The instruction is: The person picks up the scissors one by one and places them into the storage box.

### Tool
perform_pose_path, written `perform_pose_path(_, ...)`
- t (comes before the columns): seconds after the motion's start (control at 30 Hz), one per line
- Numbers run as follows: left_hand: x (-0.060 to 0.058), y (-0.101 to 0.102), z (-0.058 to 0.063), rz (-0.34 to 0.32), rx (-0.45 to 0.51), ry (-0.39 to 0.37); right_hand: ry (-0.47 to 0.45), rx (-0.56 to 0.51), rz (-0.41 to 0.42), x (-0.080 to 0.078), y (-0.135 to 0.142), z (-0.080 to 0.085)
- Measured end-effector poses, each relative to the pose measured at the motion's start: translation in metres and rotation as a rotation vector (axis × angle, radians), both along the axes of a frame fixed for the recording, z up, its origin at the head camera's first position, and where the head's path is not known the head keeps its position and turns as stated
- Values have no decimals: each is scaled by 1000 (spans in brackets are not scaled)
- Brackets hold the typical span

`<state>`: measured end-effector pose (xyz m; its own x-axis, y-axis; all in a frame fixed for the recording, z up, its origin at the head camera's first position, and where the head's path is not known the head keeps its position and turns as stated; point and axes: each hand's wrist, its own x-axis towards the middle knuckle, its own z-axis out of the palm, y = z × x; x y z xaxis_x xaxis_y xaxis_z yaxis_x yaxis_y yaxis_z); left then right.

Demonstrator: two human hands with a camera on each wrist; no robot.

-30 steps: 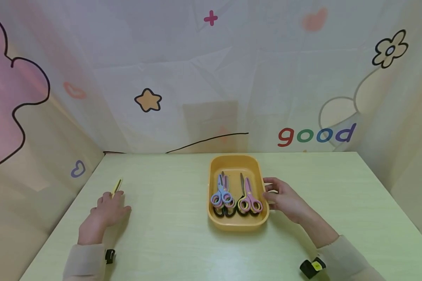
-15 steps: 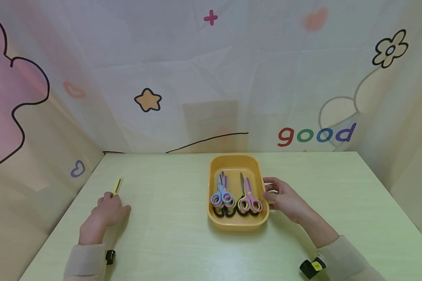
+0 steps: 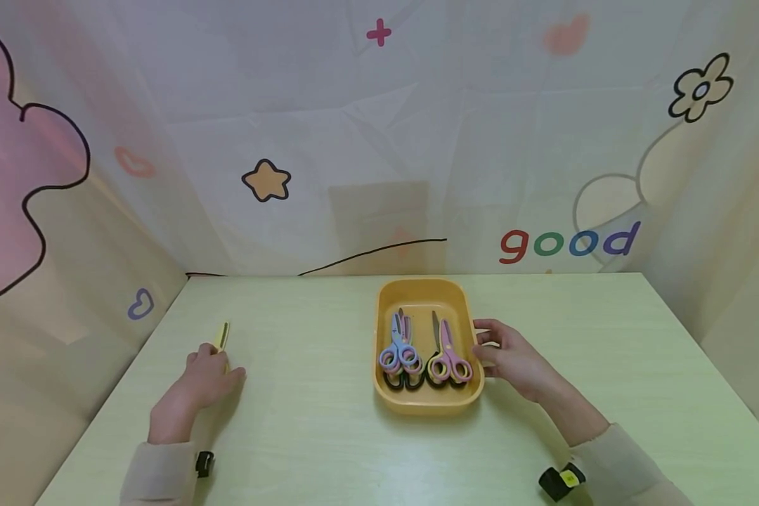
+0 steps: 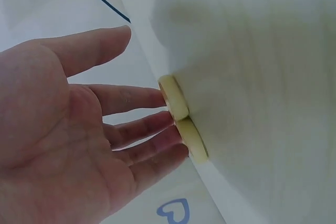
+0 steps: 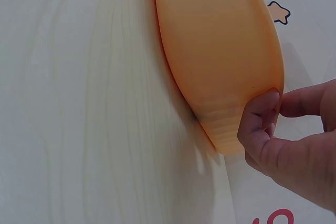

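Note:
At the left of the table, my left hand reaches over a pair of pale yellow scissors, whose far end shows beyond the fingers. In the left wrist view its fairly straight fingers touch the scissors' two handle loops, and the thumb stands apart. On the other side, my right hand pinches the right rim of a yellow tray. The right wrist view shows bent fingers at the tray's outer wall. Inside the tray lie blue scissors on others at left and pink scissors on others at right.
The light wooden table carries the tray near its middle. Behind it hangs a printed curtain, which also closes off both sides. Each wrist wears a black device, such as the right wrist camera.
My left hand has moved slightly to the right, and the yellow scissors have shifted right and turned a little with it. The right hand and the tray have stayed still.

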<state>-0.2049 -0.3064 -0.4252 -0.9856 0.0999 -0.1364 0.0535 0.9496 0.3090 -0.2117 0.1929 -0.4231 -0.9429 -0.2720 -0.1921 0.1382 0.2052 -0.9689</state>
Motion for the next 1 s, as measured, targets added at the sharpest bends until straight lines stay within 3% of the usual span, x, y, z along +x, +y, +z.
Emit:
perform_pose_path(0.5,2,36,-4,-97,35,48,-6,12,-4,0,-1,0)
perform_pose_path(1.0,2,66,0,-118,93,-43,-11,10,-7,0,-1,0)
